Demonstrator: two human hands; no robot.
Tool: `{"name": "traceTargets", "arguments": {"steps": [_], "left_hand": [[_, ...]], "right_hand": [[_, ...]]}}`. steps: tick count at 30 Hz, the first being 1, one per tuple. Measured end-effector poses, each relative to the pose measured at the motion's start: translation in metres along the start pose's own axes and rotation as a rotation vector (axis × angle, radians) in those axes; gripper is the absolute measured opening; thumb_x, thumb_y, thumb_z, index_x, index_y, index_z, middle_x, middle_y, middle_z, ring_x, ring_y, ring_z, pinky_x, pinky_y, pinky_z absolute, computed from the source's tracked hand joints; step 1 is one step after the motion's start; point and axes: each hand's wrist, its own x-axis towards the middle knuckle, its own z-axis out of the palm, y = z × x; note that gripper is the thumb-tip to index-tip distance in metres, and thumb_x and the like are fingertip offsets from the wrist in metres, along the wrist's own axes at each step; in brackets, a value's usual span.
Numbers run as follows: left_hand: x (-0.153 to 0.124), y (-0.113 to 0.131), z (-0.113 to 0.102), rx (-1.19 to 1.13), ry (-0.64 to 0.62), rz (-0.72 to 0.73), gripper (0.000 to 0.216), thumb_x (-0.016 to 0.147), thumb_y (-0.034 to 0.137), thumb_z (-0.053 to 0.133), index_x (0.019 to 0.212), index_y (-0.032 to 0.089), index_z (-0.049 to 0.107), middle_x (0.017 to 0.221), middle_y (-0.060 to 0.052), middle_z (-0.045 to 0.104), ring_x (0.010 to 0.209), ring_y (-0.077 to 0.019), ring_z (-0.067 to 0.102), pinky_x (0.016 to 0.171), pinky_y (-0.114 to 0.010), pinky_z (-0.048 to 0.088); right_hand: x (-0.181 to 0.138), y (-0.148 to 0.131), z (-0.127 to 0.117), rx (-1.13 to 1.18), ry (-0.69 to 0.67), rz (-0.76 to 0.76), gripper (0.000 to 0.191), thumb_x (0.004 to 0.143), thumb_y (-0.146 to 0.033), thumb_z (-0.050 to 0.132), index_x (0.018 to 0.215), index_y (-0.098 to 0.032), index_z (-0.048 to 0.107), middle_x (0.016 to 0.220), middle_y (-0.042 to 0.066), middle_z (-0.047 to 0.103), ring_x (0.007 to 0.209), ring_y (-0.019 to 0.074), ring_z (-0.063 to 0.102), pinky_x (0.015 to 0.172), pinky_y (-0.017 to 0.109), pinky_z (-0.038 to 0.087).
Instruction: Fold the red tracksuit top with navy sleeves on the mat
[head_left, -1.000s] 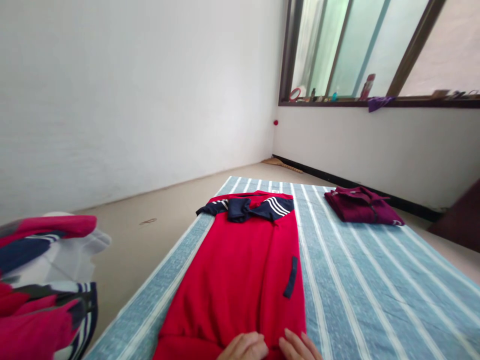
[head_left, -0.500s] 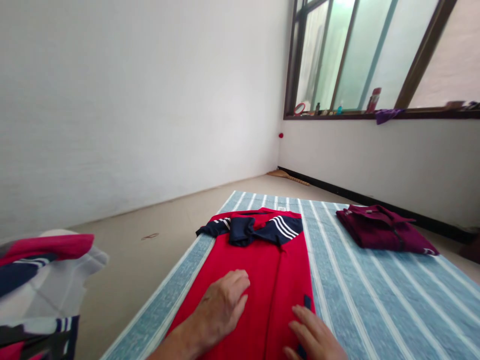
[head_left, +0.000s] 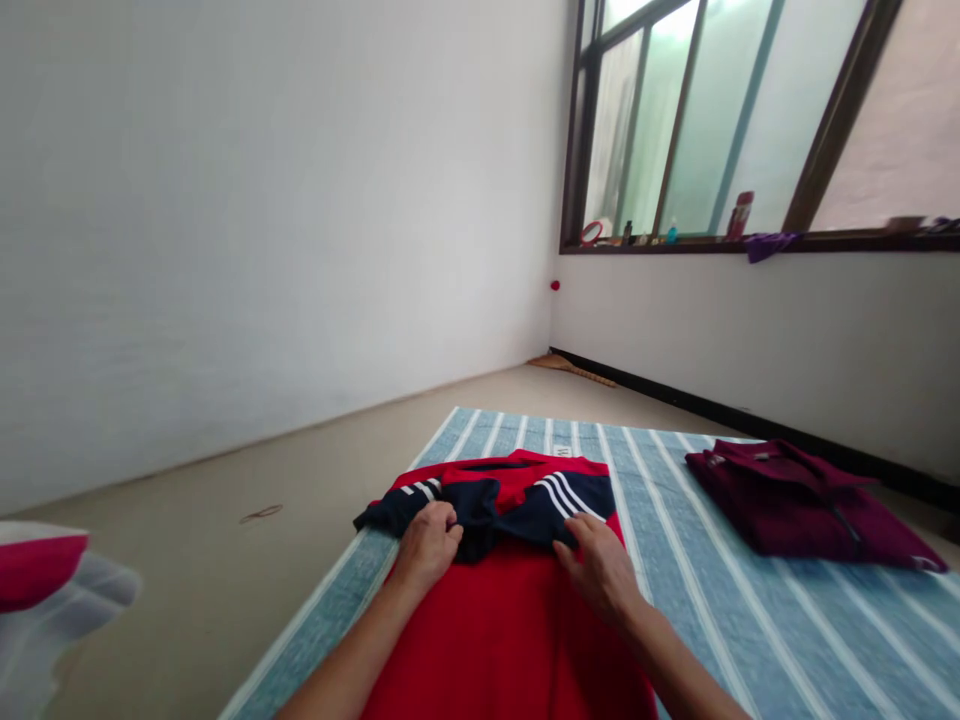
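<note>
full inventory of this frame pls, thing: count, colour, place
red shirt: 1, red, flat on mat, centre
navy sleeves: 2, navy with white stripes, folded across shirt top
striped mat: 1, blue-white, on floor
folded garment: 1, maroon, mat's right side
clothes pile: 1, red-white, left edge
window: 1, dark frame, right wall
sill items: several, mixed, too small to name
left hand: 1, on left sleeve
right hand: 1, on right sleeve

legible text: none | red shirt (head_left: 517,620): small white neck tag at collar, print too small to read | navy sleeves (head_left: 525,500): three white stripes, no wording | bottles on window sill (head_left: 739,215): labels blurred, unreadable
</note>
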Motion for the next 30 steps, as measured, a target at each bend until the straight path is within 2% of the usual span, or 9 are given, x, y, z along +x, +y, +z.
{"name": "traceTargets", "arguments": {"steps": [2,5,7,10,14,19,22,27,30], "left_hand": [[0.005,-0.012,-0.002,-0.118,-0.034,-0.016,0.012,0.073,0.013,0.055,0.063,0.017,0.052,0.079,-0.006,0.066,0.084,-0.0208,0.063,0.075,-0.028,0.046],[0.01,-0.023,-0.005,-0.514,-0.054,-0.095,0.018,0.062,0.016,0.063,0.051,0.017,0.048,0.078,-0.005,0.068,0.094,-0.0233,0.063,0.075,-0.026,0.046],[0.012,-0.025,-0.008,-0.822,0.033,-0.235,0.018,0.057,0.016,0.066,0.049,0.016,0.049,0.073,-0.004,0.067,0.089,-0.0239,0.063,0.071,-0.027,0.047],[0.012,-0.018,-0.02,-1.245,0.259,-0.452,0.013,0.059,0.015,0.066,0.057,0.015,0.053,0.06,0.002,0.061,0.065,-0.0168,0.059,0.058,-0.026,0.048],[0.009,-0.012,-0.041,-1.612,0.462,-0.592,0.011,0.072,0.003,0.053,0.067,0.013,0.055,0.06,0.003,0.061,0.056,-0.0121,0.057,0.051,-0.023,0.049],[0.0,-0.033,-0.033,-1.571,0.384,-0.799,0.02,0.078,-0.004,0.046,0.077,0.012,0.057,0.06,0.0,0.064,0.053,-0.0129,0.06,0.05,-0.024,0.052],[-0.005,-0.045,-0.021,-1.497,0.345,-0.846,0.02,0.076,-0.006,0.046,0.078,0.011,0.056,0.059,0.0,0.064,0.053,-0.0141,0.062,0.051,-0.026,0.054],[-0.011,-0.035,-0.019,-1.262,0.31,-0.722,0.022,0.071,-0.002,0.061,0.085,0.014,0.054,0.062,0.002,0.064,0.055,-0.0165,0.063,0.047,-0.029,0.055],[-0.01,-0.027,-0.021,-1.126,0.273,-0.666,0.027,0.069,0.001,0.064,0.093,0.012,0.057,0.071,-0.002,0.066,0.054,-0.0168,0.063,0.041,-0.025,0.053]], "right_hand": [[0.006,0.002,0.004,0.012,-0.017,0.003,0.019,0.08,-0.028,0.06,0.095,-0.018,0.064,0.099,0.011,0.064,0.094,0.0245,0.06,0.083,0.037,0.047],[0.006,0.001,0.01,0.03,-0.045,-0.006,0.026,0.072,-0.031,0.069,0.095,-0.019,0.064,0.102,0.01,0.063,0.097,0.0263,0.058,0.086,0.039,0.045],[0.003,0.0,0.014,0.041,-0.054,-0.003,0.021,0.072,-0.027,0.068,0.092,-0.02,0.065,0.103,0.01,0.063,0.099,0.0265,0.057,0.088,0.04,0.042],[0.001,0.001,0.016,0.057,-0.049,0.026,0.011,0.077,-0.016,0.058,0.086,-0.019,0.065,0.101,0.009,0.064,0.098,0.0243,0.057,0.088,0.037,0.041],[0.003,0.006,0.013,0.1,-0.056,0.029,0.021,0.086,-0.016,0.048,0.077,-0.02,0.066,0.097,0.007,0.065,0.091,0.0188,0.059,0.084,0.03,0.041],[0.005,0.007,0.009,0.133,-0.073,0.044,0.023,0.088,-0.027,0.051,0.073,-0.021,0.067,0.088,0.004,0.066,0.083,0.0164,0.06,0.078,0.026,0.043],[0.016,0.01,0.008,0.112,-0.064,0.106,0.035,0.093,-0.037,0.042,0.075,-0.02,0.066,0.086,0.005,0.066,0.08,0.0161,0.06,0.076,0.025,0.044],[0.058,0.033,0.013,0.006,-0.066,0.216,0.036,0.092,-0.036,0.04,0.11,-0.014,0.062,0.126,0.014,0.056,0.117,0.024,0.049,0.1,0.032,0.034],[0.077,0.049,0.024,-0.054,-0.135,0.277,0.05,0.089,-0.04,0.044,0.128,-0.009,0.051,0.139,0.019,0.044,0.13,0.0298,0.036,0.106,0.039,0.026]]}}
